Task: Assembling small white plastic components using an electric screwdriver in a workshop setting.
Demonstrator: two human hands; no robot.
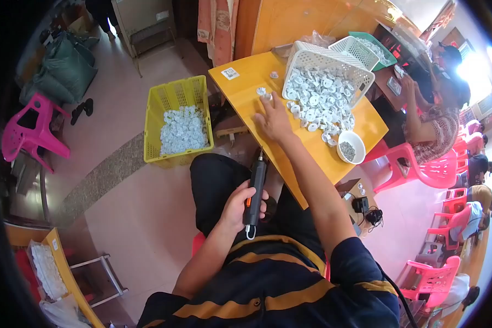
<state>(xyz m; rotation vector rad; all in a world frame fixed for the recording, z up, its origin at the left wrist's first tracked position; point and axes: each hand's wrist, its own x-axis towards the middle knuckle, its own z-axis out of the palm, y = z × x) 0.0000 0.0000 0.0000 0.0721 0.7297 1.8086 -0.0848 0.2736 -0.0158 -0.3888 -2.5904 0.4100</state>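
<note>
My left hand [236,206] is wrapped round a black electric screwdriver [256,188] with an orange lever, held over my lap; its bit end points toward the table. My right hand [275,121] reaches over the yellow table [292,158], fingers spread, with the fingertips at a couple of small white round plastic parts [261,91]. Whether they touch those parts cannot be made out. To its right, a tipped white basket [362,82] spills a heap of similar white parts [325,104] onto the tabletop. A white bowl [341,155] of small grey metal pieces, seemingly screws, stands near the heap.
Left of the table, a yellow crate [151,117] holds many white parts. Pink chairs [35,128] stand at left and right. A co-worker [434,104] sits beyond the table, behind a green basket [387,49]. Black adapters with cables [366,210] lie on a low box.
</note>
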